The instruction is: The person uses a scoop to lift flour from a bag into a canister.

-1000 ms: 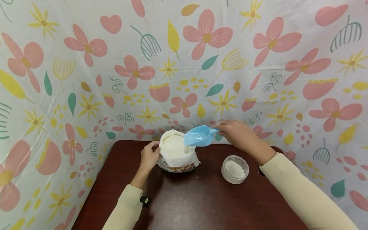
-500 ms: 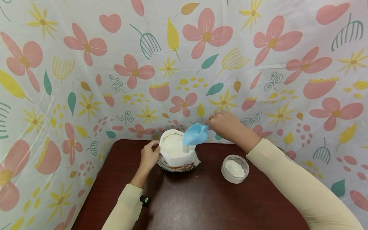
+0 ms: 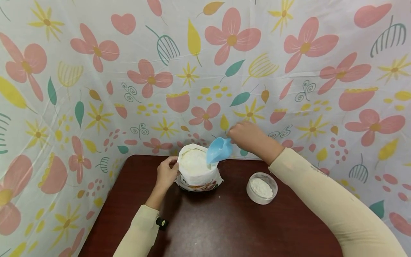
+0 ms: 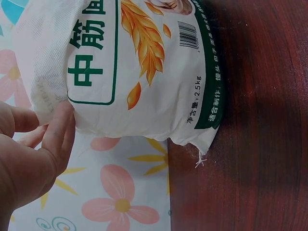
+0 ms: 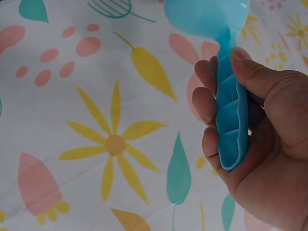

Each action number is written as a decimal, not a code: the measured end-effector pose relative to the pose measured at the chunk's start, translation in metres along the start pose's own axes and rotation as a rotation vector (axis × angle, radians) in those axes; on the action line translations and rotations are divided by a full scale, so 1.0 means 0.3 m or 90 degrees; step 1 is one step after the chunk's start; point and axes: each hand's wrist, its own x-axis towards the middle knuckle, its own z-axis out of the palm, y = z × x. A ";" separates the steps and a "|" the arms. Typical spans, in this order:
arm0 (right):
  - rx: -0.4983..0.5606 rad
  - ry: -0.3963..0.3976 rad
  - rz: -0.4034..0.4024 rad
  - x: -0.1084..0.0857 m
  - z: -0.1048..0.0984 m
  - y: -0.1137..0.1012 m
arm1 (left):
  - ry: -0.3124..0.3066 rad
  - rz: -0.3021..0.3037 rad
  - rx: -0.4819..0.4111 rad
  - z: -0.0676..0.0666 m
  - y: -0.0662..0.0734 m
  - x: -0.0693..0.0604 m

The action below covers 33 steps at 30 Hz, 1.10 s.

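A white flour bag (image 3: 196, 178) stands near the table's back edge, its top folded outward, with pale flour (image 3: 193, 160) inside. At the bag's left rim my left hand (image 3: 167, 172) pinches the folded edge between thumb and fingers; the left wrist view shows this grip beside the bag's printed wheat ear (image 4: 144, 43). My right hand (image 3: 246, 136) is raised, fingers curled round the ribbed handle (image 5: 231, 110) of a light blue scoop (image 3: 219, 150). The scoop tilts steeply, tip down at the bag's right rim. Whatever its bowl carries is not clearly visible.
A round clear bowl (image 3: 262, 189) holding a heap of white flour stands on the dark red table (image 3: 212, 225), right of the bag. Directly behind the table hangs a flower-printed cloth (image 3: 205, 85). A small white speck lies on the table before the bag.
My right hand has moved left and upward, tipping the scoop from nearly level to steeply tip-down at the bag's right side. My left hand stays on the rim; bag and bowl have not moved.
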 end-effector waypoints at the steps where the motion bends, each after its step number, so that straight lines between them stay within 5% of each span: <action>1: 0.005 -0.008 0.003 0.005 -0.005 -0.003 | 0.000 0.002 0.001 0.000 0.001 -0.001; 17: 0.022 -0.074 0.015 0.052 -0.019 -0.032 | -0.005 -0.002 0.009 -0.005 0.002 -0.005; 23: -0.019 -0.089 0.035 0.069 -0.021 -0.051 | -0.006 -0.004 0.008 -0.006 0.001 -0.002; 33: -0.087 -0.033 0.046 0.084 0.004 -0.095 | -0.003 0.003 0.000 -0.001 0.000 -0.001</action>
